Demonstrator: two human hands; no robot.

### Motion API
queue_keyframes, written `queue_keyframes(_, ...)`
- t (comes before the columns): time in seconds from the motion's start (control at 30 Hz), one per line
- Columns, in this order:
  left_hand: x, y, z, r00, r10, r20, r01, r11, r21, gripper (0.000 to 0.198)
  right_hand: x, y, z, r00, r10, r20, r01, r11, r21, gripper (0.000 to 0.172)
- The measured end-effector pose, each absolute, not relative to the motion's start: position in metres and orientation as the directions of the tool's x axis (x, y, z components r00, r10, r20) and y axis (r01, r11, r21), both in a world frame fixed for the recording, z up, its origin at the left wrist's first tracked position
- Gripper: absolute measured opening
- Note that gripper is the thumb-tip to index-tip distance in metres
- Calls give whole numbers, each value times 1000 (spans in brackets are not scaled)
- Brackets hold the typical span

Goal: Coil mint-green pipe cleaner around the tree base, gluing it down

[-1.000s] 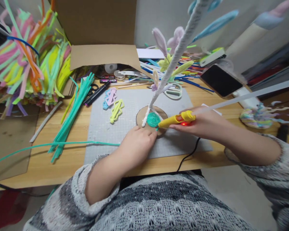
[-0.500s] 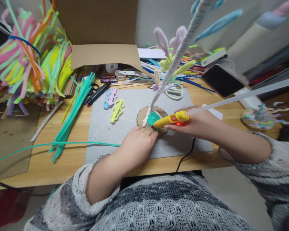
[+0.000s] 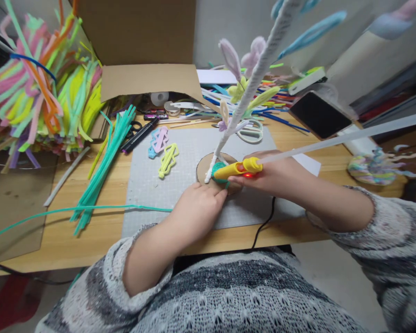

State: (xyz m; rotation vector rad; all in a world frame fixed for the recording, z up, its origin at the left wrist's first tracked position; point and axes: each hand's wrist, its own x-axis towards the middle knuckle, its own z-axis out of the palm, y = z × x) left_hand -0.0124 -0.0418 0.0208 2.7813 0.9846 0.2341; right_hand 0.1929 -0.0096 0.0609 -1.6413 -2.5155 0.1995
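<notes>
In my right hand is a yellow hot glue gun with a red light lit and a long translucent glue stick out of its back. Its tip lies over the coiled green pipe cleaner disc on a round cardboard base, hiding part of the coil. My left hand rests closed at the base's near edge, fingers pinching the green pipe cleaner whose loose end trails left under my wrist. A white wrapped stem with pastel flowers leans up from the base.
Green pipe cleaners lie left of the grey cutting mat, which carries zigzag clips and scissors. A large multicoloured bundle stands far left. A phone is at right; a black cord hangs over the table's front edge.
My right hand has moved the glue gun left, so its tip now covers more of the green coil. My left hand stays in place.
</notes>
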Motion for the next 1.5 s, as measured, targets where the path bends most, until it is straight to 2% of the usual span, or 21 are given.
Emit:
queue_keyframes(0.17, -12, -42, 21, 768, 635, 77, 608, -763, 220, 24, 191, -10, 63, -367, 930, 39, 909, 367, -197, 39)
queue_keyframes(0.33, -12, -42, 22, 768, 636, 75, 608, -761, 225, 20, 197, -7, 61, -309, 948, -71, 883, 258, -391, 36)
queue_keyframes(0.43, -12, -42, 23, 770, 636, 56, 610, -759, 226, 18, 199, -4, 60, -246, 961, -125, 870, 162, -466, 36)
queue_keyframes(0.53, -13, -41, 26, 774, 632, 36, 608, -758, 234, 16, 203, -2, 60, -192, 975, -112, 811, 93, -578, 32)
queue_keyframes(0.6, -15, -40, 27, 775, 632, 33, 607, -757, 242, 14, 210, -3, 59, -137, 975, -176, 747, -15, -664, 37)
queue_keyframes(0.67, -17, -39, 28, 772, 635, 41, 608, -755, 245, 15, 221, -4, 56, -107, 951, -289, 635, -158, -756, 46)
queue_keyframes(0.77, -20, -37, 30, 762, 645, 55, 617, -750, 240, 21, 242, -8, 50, -114, 908, -402, 309, -352, -883, 44)
queue_keyframes(0.87, -22, -35, 32, 748, 661, 57, 637, -740, 214, 25, 261, -12, 47, -39, 872, -488, -19, -489, -872, 25)
queue_keyframes(0.93, -23, -33, 32, 736, 673, 72, 652, -733, 192, 26, 269, -15, 45, 45, 850, -524, -138, -515, -846, 20)
queue_keyframes(1.0, -24, -31, 31, 725, 681, 100, 661, -729, 175, 26, 274, -17, 42, 103, 841, -531, -185, -508, -841, 21)
queue_keyframes(1.23, -26, -25, 29, 690, 707, 154, 690, -707, 156, 23, 282, -12, 22, 122, 821, -558, -26, -559, -829, 17)
queue_keyframes(1.33, -26, -23, 27, 690, 698, 192, 683, -716, 146, 23, 290, -6, 21, 223, 817, -531, 215, -573, -791, 27)
queue_keyframes(1.4, -27, -22, 25, 694, 688, 212, 676, -724, 137, 25, 296, -3, 23, 272, 846, -458, 526, -530, -666, 38)
queue_keyframes(1.47, -28, -21, 23, 697, 682, 222, 673, -729, 125, 25, 297, -3, 29, 266, 914, -307, 814, -383, -437, 46)
queue_keyframes(1.5, -28, -21, 23, 698, 680, 225, 673, -730, 121, 26, 295, -4, 32, 238, 950, -202, 900, -294, -321, 48)
